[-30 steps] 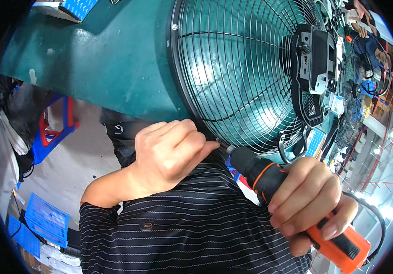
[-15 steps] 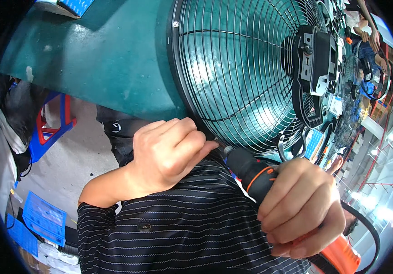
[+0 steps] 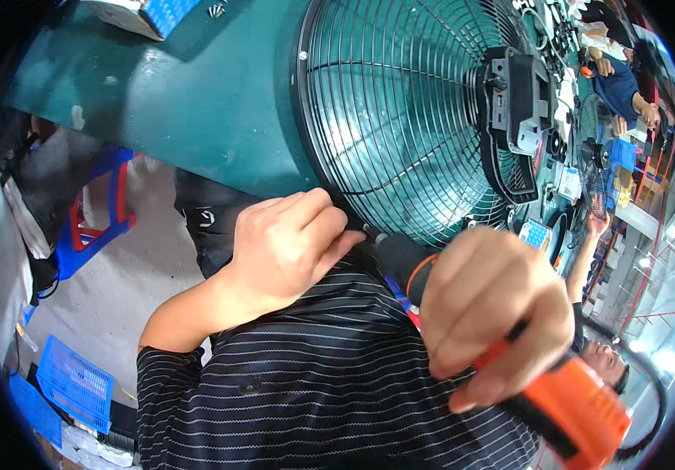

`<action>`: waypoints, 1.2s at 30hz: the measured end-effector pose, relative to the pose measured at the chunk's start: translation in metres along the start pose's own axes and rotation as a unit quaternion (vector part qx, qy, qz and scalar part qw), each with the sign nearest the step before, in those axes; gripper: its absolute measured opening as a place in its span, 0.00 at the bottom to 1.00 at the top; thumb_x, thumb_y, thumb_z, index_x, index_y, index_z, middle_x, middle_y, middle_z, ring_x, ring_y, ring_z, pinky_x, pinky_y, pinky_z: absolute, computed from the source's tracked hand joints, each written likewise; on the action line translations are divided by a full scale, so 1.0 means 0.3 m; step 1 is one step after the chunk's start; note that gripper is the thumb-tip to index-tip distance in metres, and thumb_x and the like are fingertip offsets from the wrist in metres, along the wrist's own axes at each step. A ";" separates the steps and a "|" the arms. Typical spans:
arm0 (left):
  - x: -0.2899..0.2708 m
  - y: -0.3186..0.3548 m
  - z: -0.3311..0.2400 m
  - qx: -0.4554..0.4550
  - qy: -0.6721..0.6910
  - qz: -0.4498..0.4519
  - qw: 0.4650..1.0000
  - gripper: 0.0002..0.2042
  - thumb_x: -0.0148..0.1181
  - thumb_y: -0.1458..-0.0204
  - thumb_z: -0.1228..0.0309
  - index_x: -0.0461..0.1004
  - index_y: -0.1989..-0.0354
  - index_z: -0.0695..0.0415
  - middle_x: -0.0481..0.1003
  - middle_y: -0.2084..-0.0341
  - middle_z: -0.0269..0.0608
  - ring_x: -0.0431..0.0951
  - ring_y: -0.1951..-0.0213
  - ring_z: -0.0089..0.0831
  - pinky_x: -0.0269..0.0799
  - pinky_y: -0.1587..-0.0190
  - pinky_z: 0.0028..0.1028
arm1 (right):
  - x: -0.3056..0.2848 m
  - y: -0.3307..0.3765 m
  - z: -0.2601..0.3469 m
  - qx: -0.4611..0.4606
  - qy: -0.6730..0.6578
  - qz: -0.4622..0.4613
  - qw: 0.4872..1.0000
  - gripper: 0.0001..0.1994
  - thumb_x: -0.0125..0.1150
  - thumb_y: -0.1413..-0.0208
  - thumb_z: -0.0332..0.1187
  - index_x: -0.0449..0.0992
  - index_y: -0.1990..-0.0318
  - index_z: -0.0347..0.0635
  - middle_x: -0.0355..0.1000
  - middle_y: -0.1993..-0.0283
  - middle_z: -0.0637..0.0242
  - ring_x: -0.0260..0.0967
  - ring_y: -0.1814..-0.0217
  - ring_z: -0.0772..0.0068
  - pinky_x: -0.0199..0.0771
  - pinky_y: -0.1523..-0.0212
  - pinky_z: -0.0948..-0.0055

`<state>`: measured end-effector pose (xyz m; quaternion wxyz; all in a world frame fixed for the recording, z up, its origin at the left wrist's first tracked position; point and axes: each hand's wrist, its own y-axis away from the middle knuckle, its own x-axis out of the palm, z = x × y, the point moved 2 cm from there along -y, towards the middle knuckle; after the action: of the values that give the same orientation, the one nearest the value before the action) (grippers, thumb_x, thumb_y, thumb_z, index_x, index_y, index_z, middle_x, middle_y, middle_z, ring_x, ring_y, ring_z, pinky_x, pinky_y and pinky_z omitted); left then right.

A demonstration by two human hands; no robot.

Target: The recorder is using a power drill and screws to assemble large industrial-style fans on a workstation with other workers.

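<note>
A large round black wire fan guard (image 3: 400, 117) lies tilted at my front, with a black plastic housing (image 3: 519, 102) at its centre. My left hand (image 3: 286, 247) is closed at the guard's near rim, thumb against the curled fingers; what they hold is hidden. My right hand (image 3: 498, 313) grips an orange and black electric screwdriver (image 3: 580, 403) with a cord. Its black nose (image 3: 401, 258) points left, and the bit reaches the rim just beside my left thumb.
On the green table (image 3: 196, 117), a blue and white box (image 3: 145, 17) stands at the far left beside several screws (image 3: 217, 11). A blue and red stool (image 3: 94, 211) and blue plastic baskets (image 3: 75, 384) are at the left on the floor. Other people work at the right, near more fans (image 3: 594, 153).
My right hand and the screwdriver have moved left and up, and more of the orange body shows. My left hand stays at the rim. The view has shifted slightly.
</note>
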<state>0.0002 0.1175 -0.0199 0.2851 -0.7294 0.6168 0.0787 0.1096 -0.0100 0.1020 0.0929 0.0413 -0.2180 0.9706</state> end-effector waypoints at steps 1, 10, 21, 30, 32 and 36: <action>-0.006 -0.002 -0.002 -0.006 -0.003 0.028 1.000 0.14 0.76 0.65 0.70 0.74 0.75 0.58 0.71 0.79 0.38 0.73 0.80 0.37 0.67 0.78 0.33 | -0.004 0.004 0.008 -0.001 0.004 -0.009 1.000 0.07 0.65 0.45 0.26 0.76 0.59 0.40 0.77 0.71 0.56 0.74 0.79 0.70 0.74 0.76 0.76; -0.135 -0.152 -0.110 0.098 -0.055 -0.022 0.993 0.12 0.73 0.60 0.78 0.77 0.68 0.62 0.75 0.71 0.43 0.76 0.74 0.35 0.72 0.73 0.28 | 0.007 0.280 0.292 -0.234 -0.083 -0.214 0.945 0.16 0.73 0.55 0.23 0.73 0.60 0.39 0.75 0.72 0.63 0.74 0.77 0.74 0.76 0.76 0.75; 0.302 -0.312 -0.448 0.336 -0.079 0.244 0.906 0.25 0.68 0.54 0.64 0.71 0.46 0.57 0.76 0.63 0.43 0.76 0.62 0.45 0.71 0.61 0.43 | 0.138 0.896 0.351 -0.290 0.023 -0.527 0.798 0.19 0.59 0.44 0.33 0.69 0.46 0.37 0.63 0.66 0.68 0.61 0.73 0.79 0.63 0.68 0.76; 0.181 -0.665 -0.689 0.099 0.081 0.349 0.928 0.17 0.63 0.47 0.71 0.73 0.50 0.64 0.70 0.81 0.28 0.66 0.77 0.17 0.64 0.72 0.23 | 0.110 1.039 0.166 -0.215 0.001 -0.597 0.773 0.18 0.58 0.46 0.32 0.68 0.47 0.38 0.63 0.66 0.65 0.58 0.72 0.77 0.61 0.68 0.75; 0.078 -0.813 -0.786 0.087 0.183 0.470 0.859 0.20 0.63 0.46 0.72 0.70 0.46 0.68 0.74 0.72 0.36 0.71 0.69 0.22 0.68 0.64 0.23 | 0.081 1.039 0.143 -0.215 -0.036 -0.610 0.762 0.18 0.58 0.46 0.32 0.68 0.48 0.39 0.62 0.66 0.66 0.57 0.72 0.77 0.61 0.68 0.75; 0.053 -0.904 -0.848 0.045 0.144 0.359 0.921 0.20 0.62 0.45 0.74 0.69 0.46 0.68 0.76 0.71 0.38 0.73 0.70 0.22 0.69 0.67 0.22 | 0.027 1.025 0.117 -0.222 -0.074 -0.583 0.778 0.17 0.59 0.45 0.31 0.68 0.48 0.38 0.62 0.66 0.65 0.58 0.72 0.77 0.64 0.67 0.74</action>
<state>0.1997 -0.0058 0.2692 0.1781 -0.4489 0.8746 0.0417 0.0422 -0.2967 0.0067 0.6308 0.2109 -0.3680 0.6498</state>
